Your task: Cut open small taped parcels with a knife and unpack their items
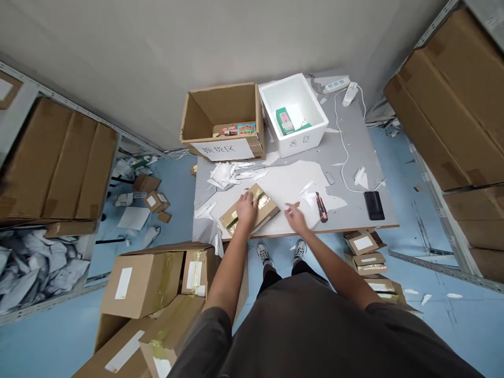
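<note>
My left hand (247,209) lies flat, fingers spread, on a small taped cardboard parcel (264,206) near the front edge of the grey table (346,173). My right hand (295,217) hovers just right of the parcel, fingers loosely apart, with a small brown scrap at its fingertips; I cannot tell whether it grips the scrap. A red and black box cutter (321,207) lies a little right of my right hand.
An open cardboard box (220,113) and a white foam box (296,113) stand at the table's back. A black phone (374,205), a white cable and paper scraps lie on the table. Cardboard boxes (145,283) crowd the blue floor; shelves of cartons flank both sides.
</note>
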The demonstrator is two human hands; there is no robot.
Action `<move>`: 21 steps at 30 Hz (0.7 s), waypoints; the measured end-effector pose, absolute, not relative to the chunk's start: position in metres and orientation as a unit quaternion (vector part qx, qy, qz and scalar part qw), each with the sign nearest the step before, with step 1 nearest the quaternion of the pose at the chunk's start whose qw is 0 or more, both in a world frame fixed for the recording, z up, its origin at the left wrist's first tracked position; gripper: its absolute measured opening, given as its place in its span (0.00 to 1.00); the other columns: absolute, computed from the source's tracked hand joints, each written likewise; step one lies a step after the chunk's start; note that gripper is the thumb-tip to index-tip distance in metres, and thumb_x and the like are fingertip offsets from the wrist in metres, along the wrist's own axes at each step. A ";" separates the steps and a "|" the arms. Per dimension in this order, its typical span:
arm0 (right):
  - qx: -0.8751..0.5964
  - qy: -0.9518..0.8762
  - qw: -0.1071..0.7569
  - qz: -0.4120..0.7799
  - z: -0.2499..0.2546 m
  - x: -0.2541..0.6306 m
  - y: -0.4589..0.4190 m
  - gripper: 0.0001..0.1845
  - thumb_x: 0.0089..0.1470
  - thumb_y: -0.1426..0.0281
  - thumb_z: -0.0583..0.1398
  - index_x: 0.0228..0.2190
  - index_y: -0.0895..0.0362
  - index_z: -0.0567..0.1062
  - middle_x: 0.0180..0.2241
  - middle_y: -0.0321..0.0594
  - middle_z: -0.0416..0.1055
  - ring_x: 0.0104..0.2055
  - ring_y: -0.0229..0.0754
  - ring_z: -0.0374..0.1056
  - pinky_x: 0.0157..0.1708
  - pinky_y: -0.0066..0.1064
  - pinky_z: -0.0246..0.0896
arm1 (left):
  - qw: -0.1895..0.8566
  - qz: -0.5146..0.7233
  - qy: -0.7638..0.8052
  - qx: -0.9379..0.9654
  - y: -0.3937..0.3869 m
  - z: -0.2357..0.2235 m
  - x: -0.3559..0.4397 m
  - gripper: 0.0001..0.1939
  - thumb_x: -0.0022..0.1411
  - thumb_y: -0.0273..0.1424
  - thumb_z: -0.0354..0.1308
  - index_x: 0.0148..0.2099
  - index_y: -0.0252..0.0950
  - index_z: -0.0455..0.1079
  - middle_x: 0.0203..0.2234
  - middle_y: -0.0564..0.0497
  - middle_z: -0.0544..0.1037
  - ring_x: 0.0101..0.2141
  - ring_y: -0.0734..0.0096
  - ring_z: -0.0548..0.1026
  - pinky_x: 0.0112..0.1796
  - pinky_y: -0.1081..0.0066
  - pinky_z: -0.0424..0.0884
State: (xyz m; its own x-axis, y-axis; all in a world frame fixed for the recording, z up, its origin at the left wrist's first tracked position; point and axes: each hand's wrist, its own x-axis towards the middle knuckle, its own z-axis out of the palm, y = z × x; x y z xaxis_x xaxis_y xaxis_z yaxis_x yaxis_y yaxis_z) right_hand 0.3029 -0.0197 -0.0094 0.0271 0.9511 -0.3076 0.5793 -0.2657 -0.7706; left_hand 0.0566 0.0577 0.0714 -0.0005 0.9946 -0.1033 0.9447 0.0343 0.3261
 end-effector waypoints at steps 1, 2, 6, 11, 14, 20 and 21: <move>-0.632 -0.603 0.211 0.438 0.001 0.273 -0.024 0.28 0.72 0.58 0.55 0.69 0.48 0.70 0.48 0.42 0.82 0.44 0.49 0.76 0.50 0.38 0.73 | 0.167 0.062 0.708 0.684 0.064 0.079 0.054 0.23 0.80 0.42 0.48 0.65 0.38 0.73 0.60 0.37 0.80 0.60 0.48 0.77 0.60 0.55 0.70; -0.608 -0.634 0.197 0.435 0.011 0.245 -0.028 0.29 0.72 0.57 0.56 0.70 0.47 0.69 0.47 0.40 0.82 0.46 0.49 0.77 0.51 0.37 0.72 | 0.179 0.043 0.713 0.676 0.071 0.087 0.048 0.23 0.81 0.44 0.46 0.62 0.39 0.75 0.56 0.38 0.82 0.56 0.49 0.79 0.56 0.57 0.72; -0.641 -0.656 0.142 0.373 0.037 0.186 -0.032 0.26 0.74 0.61 0.55 0.69 0.47 0.71 0.53 0.43 0.80 0.54 0.48 0.76 0.57 0.35 0.69 | 0.207 0.012 0.725 0.657 0.104 0.111 0.008 0.23 0.81 0.46 0.45 0.52 0.40 0.79 0.45 0.39 0.85 0.49 0.50 0.81 0.48 0.61 0.71; -0.697 -0.636 0.069 0.325 0.056 0.167 -0.012 0.26 0.75 0.60 0.53 0.70 0.45 0.70 0.57 0.47 0.74 0.56 0.51 0.75 0.56 0.37 0.69 | 0.197 0.061 0.760 0.616 0.112 0.106 -0.056 0.19 0.79 0.35 0.51 0.66 0.37 0.70 0.53 0.38 0.81 0.52 0.54 0.76 0.51 0.61 0.70; -0.717 -0.623 0.034 0.313 0.062 0.147 0.001 0.31 0.74 0.54 0.54 0.72 0.47 0.66 0.59 0.51 0.70 0.55 0.53 0.75 0.56 0.40 0.69 | 0.175 0.049 0.702 0.689 0.085 0.086 -0.080 0.23 0.77 0.23 0.47 0.69 0.34 0.67 0.64 0.33 0.72 0.61 0.51 0.69 0.60 0.55 0.66; -0.766 -0.577 0.013 0.282 0.060 0.097 0.016 0.47 0.62 0.45 0.64 0.72 0.53 0.59 0.61 0.57 0.63 0.59 0.60 0.71 0.59 0.48 0.65 | 0.229 0.039 0.607 0.760 0.020 0.049 -0.097 0.33 0.70 0.19 0.50 0.75 0.39 0.64 0.72 0.41 0.65 0.69 0.57 0.64 0.68 0.61 0.63; -0.779 -0.565 0.018 0.272 0.059 0.091 0.018 0.50 0.59 0.48 0.67 0.73 0.54 0.58 0.62 0.58 0.62 0.60 0.61 0.70 0.60 0.48 0.65 | 0.234 0.037 0.598 0.766 0.013 0.047 -0.097 0.33 0.70 0.20 0.50 0.75 0.40 0.64 0.74 0.42 0.62 0.71 0.56 0.62 0.69 0.60 0.62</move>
State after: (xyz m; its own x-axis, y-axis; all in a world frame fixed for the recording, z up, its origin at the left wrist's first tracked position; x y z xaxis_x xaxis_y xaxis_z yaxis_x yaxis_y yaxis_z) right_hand 0.0912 0.0182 0.0587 0.2139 0.8897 -0.4034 0.8700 -0.3613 -0.3355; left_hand -0.0969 0.0130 0.0468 0.2819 0.9330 -0.2236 0.8985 -0.1750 0.4026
